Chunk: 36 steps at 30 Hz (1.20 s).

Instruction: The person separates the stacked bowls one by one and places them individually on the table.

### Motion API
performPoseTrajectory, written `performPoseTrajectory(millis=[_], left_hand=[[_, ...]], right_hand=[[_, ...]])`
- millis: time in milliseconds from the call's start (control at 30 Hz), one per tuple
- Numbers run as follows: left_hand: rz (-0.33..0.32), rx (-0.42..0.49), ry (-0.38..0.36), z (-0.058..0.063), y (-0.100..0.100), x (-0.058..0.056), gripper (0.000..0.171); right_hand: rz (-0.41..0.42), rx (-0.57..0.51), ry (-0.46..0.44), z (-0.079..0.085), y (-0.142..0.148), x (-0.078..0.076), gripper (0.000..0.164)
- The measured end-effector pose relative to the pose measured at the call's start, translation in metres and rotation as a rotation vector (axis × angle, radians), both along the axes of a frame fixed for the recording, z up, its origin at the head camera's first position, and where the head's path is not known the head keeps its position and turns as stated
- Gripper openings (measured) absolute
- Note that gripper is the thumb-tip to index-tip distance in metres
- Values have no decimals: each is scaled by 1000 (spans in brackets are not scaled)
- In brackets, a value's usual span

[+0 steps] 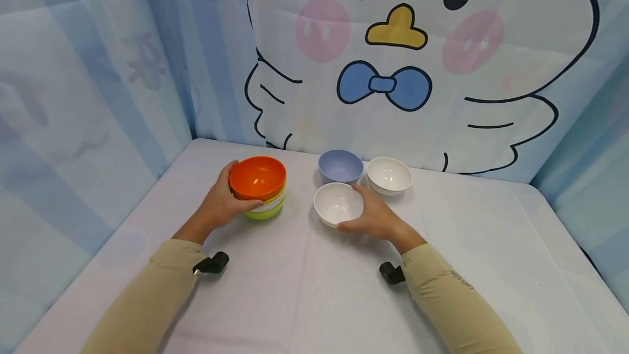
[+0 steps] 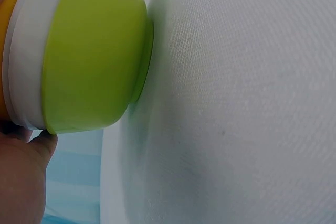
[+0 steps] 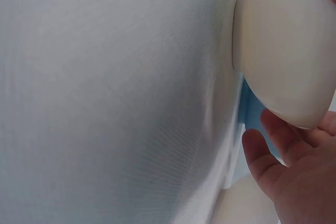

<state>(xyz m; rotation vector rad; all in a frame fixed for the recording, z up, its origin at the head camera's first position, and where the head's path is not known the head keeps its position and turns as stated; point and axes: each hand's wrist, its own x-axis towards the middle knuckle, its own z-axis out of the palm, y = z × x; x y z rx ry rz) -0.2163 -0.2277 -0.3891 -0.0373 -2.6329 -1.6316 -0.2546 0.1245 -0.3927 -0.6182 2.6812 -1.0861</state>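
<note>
On the left of the head view, my left hand [image 1: 222, 201] grips a stack of nested bowls, thumb in front and fingers round the far side. An orange bowl [image 1: 257, 177] tops it, with yellow and white rims below. At the bottom, the lime green bowl [image 2: 97, 51] has its base close over the cloth. Near the middle, my right hand [image 1: 375, 216] holds a white bowl [image 1: 336, 205] by its right side, thumb at the near rim and fingers at the far rim. From the right wrist, that bowl [image 3: 294, 40] appears upright, its foot near the table surface.
Behind the held white bowl stand a blue-purple bowl [image 1: 340, 165] and, to its right, a second white bowl [image 1: 390, 175]. A pale cloth covers the table [image 1: 304, 294]. Curtains [image 1: 98, 97] rise along the back and sides.
</note>
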Motion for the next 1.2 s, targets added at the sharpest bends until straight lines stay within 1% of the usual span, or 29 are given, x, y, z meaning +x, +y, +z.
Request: performPoseTrajectory(millis=[433, 867, 1100, 1200], left_hand=[[3, 5, 0, -1, 0, 1, 113], [2, 7, 8, -2, -1, -1, 112], [-9, 35, 10, -3, -3, -1, 116], [-30, 76, 17, -7, -3, -4, 116]], right_hand=[[-11, -21, -32, -1, -1, -1, 115], [8, -25, -44, -1, 0, -2, 114], [9, -10, -39, -1, 0, -3, 114], [7, -6, -40, -2, 0, -3, 115]])
